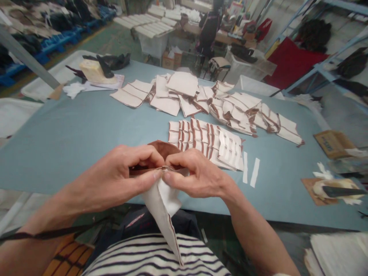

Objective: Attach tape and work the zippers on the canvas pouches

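Observation:
My left hand [126,172] and my right hand [194,173] meet over the table's near edge, thumbs and fingers pinching a white-and-brown sewn piece [165,205]. Its fabric or leather looks off-white on one side and reddish brown on the other, and a long corner hangs down in front of the striped shirt. The thumbs press almost side by side on its upper edge; the curled fingertips behind are partly hidden. Just beyond my hands lies a row of overlapping similar pieces [201,138] with brown edges. White strips [254,172] lie beside that row, on its right.
A heap of pale sewn pieces [181,86] covers the back of the blue-grey table [71,145]. Tools stand on a yellowish block [96,72] at back left; a cardboard box [330,143] and a dark-handled brush-like tool [339,191] are at right. Farther back is another person [209,32].

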The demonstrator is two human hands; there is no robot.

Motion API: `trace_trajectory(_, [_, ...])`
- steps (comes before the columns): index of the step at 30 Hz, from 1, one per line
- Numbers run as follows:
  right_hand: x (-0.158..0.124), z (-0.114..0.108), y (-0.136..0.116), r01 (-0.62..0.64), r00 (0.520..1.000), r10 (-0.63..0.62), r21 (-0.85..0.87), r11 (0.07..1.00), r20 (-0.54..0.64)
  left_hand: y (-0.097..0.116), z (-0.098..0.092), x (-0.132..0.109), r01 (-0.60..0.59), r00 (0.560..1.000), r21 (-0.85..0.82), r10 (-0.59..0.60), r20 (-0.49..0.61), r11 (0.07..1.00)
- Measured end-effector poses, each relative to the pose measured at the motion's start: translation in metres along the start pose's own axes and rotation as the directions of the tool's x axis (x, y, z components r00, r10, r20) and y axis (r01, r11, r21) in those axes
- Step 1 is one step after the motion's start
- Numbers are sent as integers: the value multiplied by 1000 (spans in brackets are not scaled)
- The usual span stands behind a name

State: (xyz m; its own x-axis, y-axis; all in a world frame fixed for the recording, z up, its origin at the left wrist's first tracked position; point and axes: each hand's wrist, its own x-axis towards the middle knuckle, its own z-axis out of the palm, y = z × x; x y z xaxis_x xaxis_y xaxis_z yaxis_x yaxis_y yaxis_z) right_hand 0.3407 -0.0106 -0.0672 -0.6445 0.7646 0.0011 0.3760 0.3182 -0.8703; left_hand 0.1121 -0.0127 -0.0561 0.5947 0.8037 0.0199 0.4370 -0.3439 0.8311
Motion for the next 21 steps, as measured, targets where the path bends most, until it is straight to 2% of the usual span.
trace_trajectory(5, [0, 7, 11, -43, 999, 37, 231, 972, 29, -4, 4, -3, -129, 989, 47, 132, -61, 991])
trace_trajectory(10, [0, 18, 17, -37, 998, 58, 396, 917, -39, -17, 7, -7, -250, 962, 172, 264, -62, 953])
trace_trajectory(13, [-1, 24, 18, -66, 991, 113, 473, 879, -71, -25, 9, -9, -370, 921, 222, 388, -38, 902])
trace_trajectory(16, [-3, 27, 20, -120, 987, 159, 595, 795, -13, -34, 8, -10, -478, 868, 286, 497, 7, 830])
trace_trajectory(19, [-3, 27, 25, -129, 987, 160, 679, 722, 16, -44, 8, -10, -518, 848, 314, 526, 68, 795])
trace_trajectory(21, [-1, 26, 27, -131, 984, 177, 693, 709, 4, -50, 9, -9, -486, 867, 298, 497, 45, 821])
